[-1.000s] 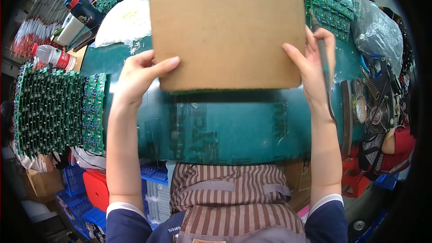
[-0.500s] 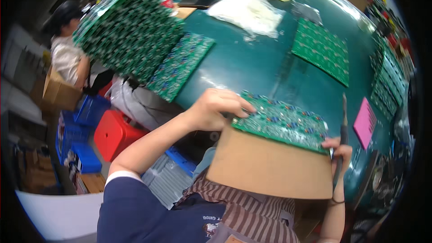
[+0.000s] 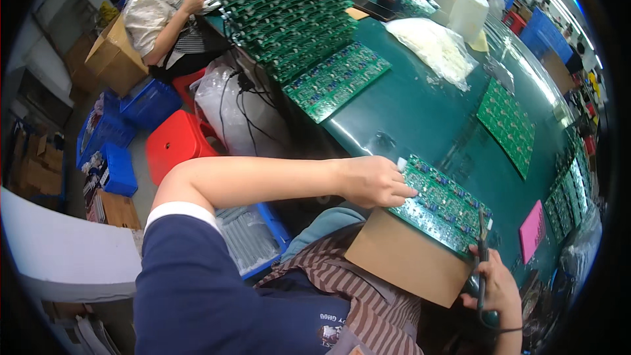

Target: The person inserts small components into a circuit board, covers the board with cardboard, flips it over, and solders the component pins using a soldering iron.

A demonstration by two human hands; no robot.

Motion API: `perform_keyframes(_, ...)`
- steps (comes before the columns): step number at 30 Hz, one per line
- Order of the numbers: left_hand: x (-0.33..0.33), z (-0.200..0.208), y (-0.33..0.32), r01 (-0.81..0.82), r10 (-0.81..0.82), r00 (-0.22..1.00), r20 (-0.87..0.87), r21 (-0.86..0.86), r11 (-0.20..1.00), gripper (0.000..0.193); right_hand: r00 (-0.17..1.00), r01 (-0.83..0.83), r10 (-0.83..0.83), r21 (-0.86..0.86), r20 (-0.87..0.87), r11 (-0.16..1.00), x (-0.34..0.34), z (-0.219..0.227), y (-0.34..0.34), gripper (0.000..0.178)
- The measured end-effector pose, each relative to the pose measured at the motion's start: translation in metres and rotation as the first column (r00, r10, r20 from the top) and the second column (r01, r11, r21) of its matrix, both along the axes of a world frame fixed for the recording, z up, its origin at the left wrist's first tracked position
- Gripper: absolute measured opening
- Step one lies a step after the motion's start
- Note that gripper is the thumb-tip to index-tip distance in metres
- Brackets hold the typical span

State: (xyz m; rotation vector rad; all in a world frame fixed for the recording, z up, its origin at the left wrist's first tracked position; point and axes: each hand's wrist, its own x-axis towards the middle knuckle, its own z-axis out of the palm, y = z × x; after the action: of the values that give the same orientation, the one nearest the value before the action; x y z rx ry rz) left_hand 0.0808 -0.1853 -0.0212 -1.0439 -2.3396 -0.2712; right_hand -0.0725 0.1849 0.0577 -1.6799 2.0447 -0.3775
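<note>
Green board (image 3: 444, 200) is now facing up, looking easy to reach; left fingers (image 3: 399, 190) are gripping it, right fingers (image 3: 493, 268) an iron (image 3: 482, 253).

Board (image 3: 439, 200): on cardboard (image 3: 407, 260), between left hand (image 3: 373, 182) and right hand (image 3: 497, 286).
Iron (image 3: 483, 253): in right hand.
Stack (image 3: 282, 16): on table (image 3: 371, 121), left rear.
Bag (image 3: 430, 46): on table, right of stack.
Panel (image 3: 506, 125): on table, right of bag.
Stool (image 3: 181, 146): left of table.
</note>
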Motion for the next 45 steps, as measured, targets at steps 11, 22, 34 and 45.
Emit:
perform_keyframes(11, 0.012, 0.002, 0.130, -0.341, 0.313, 0.936, -0.164, -0.183, 0.922, 0.013, 0.945, 0.253, -0.285, -0.195, -0.161, 0.948, -0.057, -0.009, -0.011, 0.038)
perform_keyframes(22, -0.009, 0.023, 0.243, -0.461, 0.427, 0.887, -0.176, -0.381, 0.801, 0.018, 0.887, 0.366, -0.453, -0.460, -0.092, 0.809, -0.067, -0.041, -0.015, 0.035)
perform_keyframes(34, -0.107, 0.089, 0.141, -0.295, -0.280, 0.501, 0.819, 0.466, 0.834, 0.027, 0.866, 0.412, -0.498, -0.634, 0.048, 0.655, -0.047, -0.036, -0.006, 0.038)
perform_keyframes(45, -0.129, 0.068, 0.161, -0.451, -0.103, 0.585, 0.804, 0.428, 0.783, 0.010, 0.567, 0.725, -0.705, -0.664, 0.426, 0.182, 0.020, -0.042, -0.020, 0.041)
